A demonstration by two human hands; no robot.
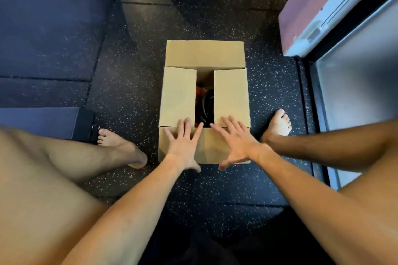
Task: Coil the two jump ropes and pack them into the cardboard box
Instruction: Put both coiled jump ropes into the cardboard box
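**Jump ropes [207, 103] in cardboard box [179, 97], middle of floor**

Contents: one glossy black coil of round cord, with a red mass at its left. Both show only through the narrow slot between the two side flaps; the rest is hidden.

Box: plain brown card, matte, rectangular. The left and right flaps are folded in flat, and the far flap lies back open.

Left hand [183, 144] and right hand [237, 142]: palms down on the box's near side. The fingers are straight and splayed, with tips reaching the near edges of the side flaps. They hold nothing.

Surroundings: black rubber floor [269, 97] with pale speckles. One bare foot [120, 146] is near the box on the left, another [279, 125] on the right. A dark blue padded mat [49, 23] lies far left. A dusty-pink block [305, 6] with a white frame [344, 6] beside it stands far right.
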